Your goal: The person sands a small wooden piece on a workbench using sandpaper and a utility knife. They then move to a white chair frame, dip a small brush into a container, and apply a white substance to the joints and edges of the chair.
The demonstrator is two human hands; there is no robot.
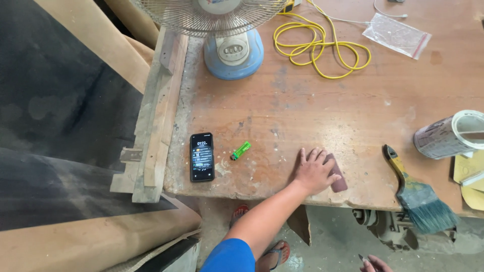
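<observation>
Left hand: I see the left hand (315, 171) spread flat, palm down, pressing a piece of reddish-brown sandpaper (337, 174) near the front edge of the wooden workbench (312, 111); fingers splayed, not curled around it.
Sandpaper: mostly covered by the hand, only its right strip shows, so its full shape is hidden from me.
Right hand: the right hand (374, 263) is cut off at the bottom edge; only fingertips show, pinching something small and dark that I cannot make out.
Phone: a black phone (201, 156) lies face up, screen lit, left of the hand, with a green lighter (241, 150) just beside it.
Brush: a wide paintbrush (416, 194) lies to the right, bristles past the bench edge.
Can: a tin can (451, 134) on its side, cropped by the right border.
Fan: a blue table fan (229, 35), its top out of view.
Cable: a coiled yellow cable (320, 48) beside a clear plastic bag (397, 34).
Below: sandalled feet (275, 252) partly hidden by the forearm.
</observation>
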